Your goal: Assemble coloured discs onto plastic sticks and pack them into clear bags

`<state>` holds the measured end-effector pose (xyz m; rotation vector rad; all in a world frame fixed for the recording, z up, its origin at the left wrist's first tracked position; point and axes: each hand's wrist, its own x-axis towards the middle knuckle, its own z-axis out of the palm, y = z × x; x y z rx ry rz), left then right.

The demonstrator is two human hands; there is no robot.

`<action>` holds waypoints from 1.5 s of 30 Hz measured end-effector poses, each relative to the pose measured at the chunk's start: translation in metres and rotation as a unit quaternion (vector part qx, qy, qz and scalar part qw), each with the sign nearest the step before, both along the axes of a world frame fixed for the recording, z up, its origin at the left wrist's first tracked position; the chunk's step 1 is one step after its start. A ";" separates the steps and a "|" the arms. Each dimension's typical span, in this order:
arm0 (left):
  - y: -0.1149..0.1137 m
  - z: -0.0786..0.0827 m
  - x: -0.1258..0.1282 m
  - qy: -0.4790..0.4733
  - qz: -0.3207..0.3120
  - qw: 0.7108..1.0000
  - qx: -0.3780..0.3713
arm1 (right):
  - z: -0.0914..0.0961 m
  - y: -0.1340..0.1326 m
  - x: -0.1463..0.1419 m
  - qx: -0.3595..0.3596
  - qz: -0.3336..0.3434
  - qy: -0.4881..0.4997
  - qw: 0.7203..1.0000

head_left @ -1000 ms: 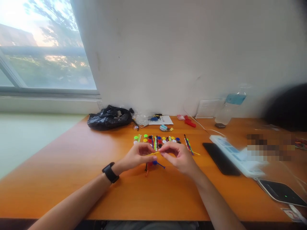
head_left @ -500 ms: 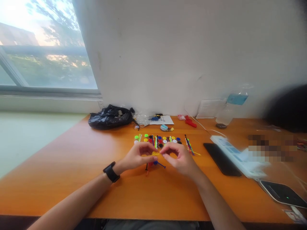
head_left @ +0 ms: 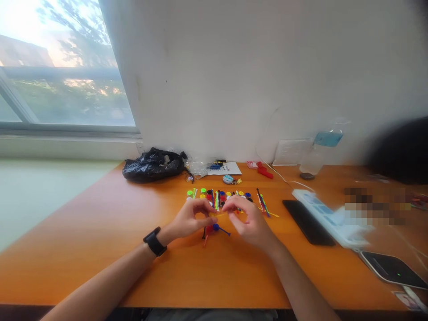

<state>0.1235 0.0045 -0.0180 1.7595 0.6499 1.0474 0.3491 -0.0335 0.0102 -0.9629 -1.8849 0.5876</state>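
Note:
Over the middle of the table, a thin yellow plastic stick (head_left: pixel 220 216) spans the gap between my hands. My left hand (head_left: pixel 195 217) pinches its left end between thumb and fingers, where a yellow part is mostly hidden. The fingers of my right hand (head_left: pixel 246 219) close at the stick's right end. Below them on the table lie a blue disc (head_left: pixel 216 227) with a blue stick (head_left: pixel 224 232) and a red piece (head_left: pixel 209 229). Behind my hands are several coloured discs, such as a green disc (head_left: pixel 203 190), and bundles of coloured arrow-tipped sticks (head_left: pixel 262 203).
A black plastic bag (head_left: pixel 152 165), white paper (head_left: pixel 229 168) and a red object (head_left: pixel 265 170) lie along the wall. On the right are a black flat slab (head_left: pixel 307 222), a white power strip (head_left: pixel 329 218), a phone-like device (head_left: pixel 394 269) and a clear bottle (head_left: pixel 314 158).
My right hand's fingertips have moved slightly right, away from my left hand's, so more of the yellow stick shows between them. The pieces on the table stay put.

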 end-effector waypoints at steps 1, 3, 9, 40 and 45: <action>0.000 0.000 0.000 0.001 0.002 1.000 -0.003 | 0.000 0.000 0.000 0.008 -0.010 0.010 1.000; 0.000 0.001 -0.001 0.005 0.007 1.000 -0.008 | -0.002 -0.001 0.002 0.011 -0.026 0.040 0.999; -0.002 0.004 0.000 -0.011 0.016 1.000 -0.018 | -0.004 -0.006 0.006 0.001 -0.052 0.108 0.993; 0.001 0.006 -0.006 -0.063 -0.050 0.975 -0.205 | -0.002 0.004 0.004 0.084 -0.062 0.127 0.986; 0.001 0.004 -0.008 -0.044 -0.029 0.983 -0.176 | 0.000 0.004 0.004 0.100 -0.104 0.084 0.986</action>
